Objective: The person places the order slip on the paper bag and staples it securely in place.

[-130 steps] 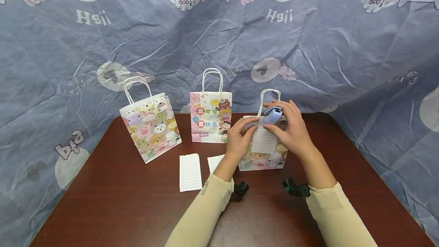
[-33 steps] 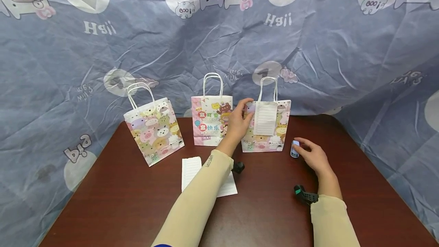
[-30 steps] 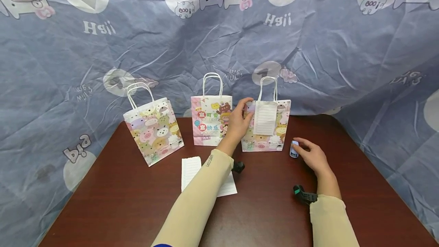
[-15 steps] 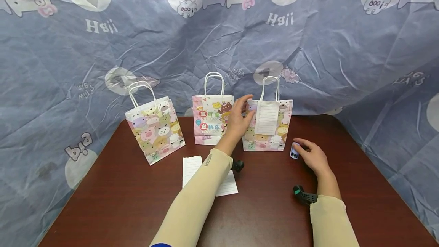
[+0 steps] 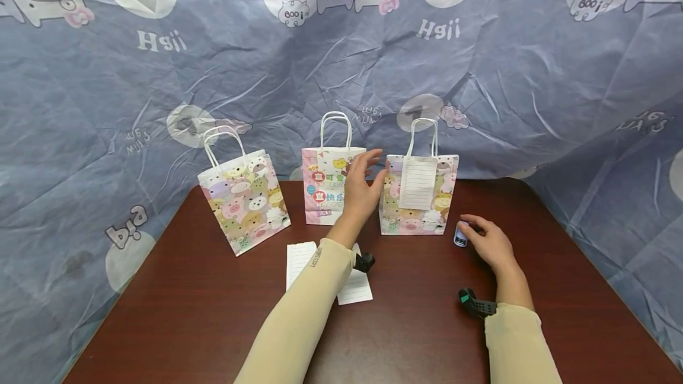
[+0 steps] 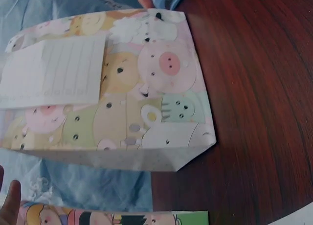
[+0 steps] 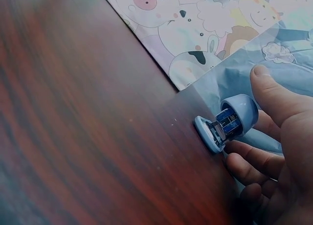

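Note:
My left hand (image 5: 361,188) is raised with spread, relaxed fingers in front of the middle gift bag (image 5: 325,185); its fingertips are close to the left edge of the right gift bag (image 5: 392,209). A lined paper slip (image 5: 418,184) hangs on that bag's front near the top. My right hand (image 5: 492,246) is beside a small light-blue stapler (image 7: 243,110) standing on the table. In the right wrist view its thumb is apart from the stapler and the other fingers are loosely bent behind it. Whether they touch it is unclear.
Another animal-print gift bag (image 5: 245,203) stands tilted at the left. Two lined paper slips lie on the table under my left forearm: a left slip (image 5: 299,259) and a right slip (image 5: 356,290), both partly hidden. A blue patterned cloth (image 5: 224,64) hangs behind the dark wooden table (image 5: 181,325).
Earlier both hands were at the right bag with the stapler at its top edge. The stapler is now on the table to its right. My left hand has just moved left, off the bag.

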Available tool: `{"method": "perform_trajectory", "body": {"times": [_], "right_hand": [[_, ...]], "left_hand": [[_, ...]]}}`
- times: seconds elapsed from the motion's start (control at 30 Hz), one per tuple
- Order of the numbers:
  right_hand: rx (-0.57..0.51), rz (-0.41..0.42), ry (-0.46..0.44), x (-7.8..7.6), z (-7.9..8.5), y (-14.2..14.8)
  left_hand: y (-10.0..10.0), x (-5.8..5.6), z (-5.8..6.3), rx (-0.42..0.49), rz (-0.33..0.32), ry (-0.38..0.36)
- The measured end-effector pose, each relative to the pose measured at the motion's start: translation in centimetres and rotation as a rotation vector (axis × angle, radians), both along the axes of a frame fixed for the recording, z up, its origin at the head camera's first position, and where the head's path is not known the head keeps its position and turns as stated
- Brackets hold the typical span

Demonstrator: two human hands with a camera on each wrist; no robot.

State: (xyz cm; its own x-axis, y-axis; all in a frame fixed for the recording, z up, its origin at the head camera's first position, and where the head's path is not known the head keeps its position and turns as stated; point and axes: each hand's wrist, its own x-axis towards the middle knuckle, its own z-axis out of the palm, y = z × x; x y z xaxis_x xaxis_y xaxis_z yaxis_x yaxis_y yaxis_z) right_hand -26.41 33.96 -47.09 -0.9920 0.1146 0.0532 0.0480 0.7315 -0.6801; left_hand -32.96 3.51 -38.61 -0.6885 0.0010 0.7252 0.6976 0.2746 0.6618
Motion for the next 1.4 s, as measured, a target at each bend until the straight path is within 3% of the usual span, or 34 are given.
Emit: {"method": "perform_trajectory", "body": {"times": [0.37,0.63,0.83,1.0,1.23,1.4], "right_hand": [[-0.004,-0.008,0.003,0.1,0.1,-0.1],[-0.007,-0.012,-0.002,0.0,0.0,-0.1],[-0.027,-0.023,-0.013,0.0,0.0,0.0],[-0.026,-0.023,-0.003,0.0,0.1,-0.1],[-0.019,-0.025,0.022,0.0,0.2,-0.1],[-0.027,-0.052,0.056,0.0,0.1,-0.2]], "left_hand": [[-2.8,2.0,0.4,0.138,0.020,-0.081],[-4.8,4.2,-1.6,0.213,-0.023,-0.284],[-6.0,5.4,-3.0,0.277,-0.097,-0.399],[-7.2,6.1,-4.4,0.218,-0.093,-0.485],[-8.7,6.7,-6.2,0.056,-0.087,-0.582],[-9.2,7.2,-7.2,0.052,-0.107,-0.637]]}}
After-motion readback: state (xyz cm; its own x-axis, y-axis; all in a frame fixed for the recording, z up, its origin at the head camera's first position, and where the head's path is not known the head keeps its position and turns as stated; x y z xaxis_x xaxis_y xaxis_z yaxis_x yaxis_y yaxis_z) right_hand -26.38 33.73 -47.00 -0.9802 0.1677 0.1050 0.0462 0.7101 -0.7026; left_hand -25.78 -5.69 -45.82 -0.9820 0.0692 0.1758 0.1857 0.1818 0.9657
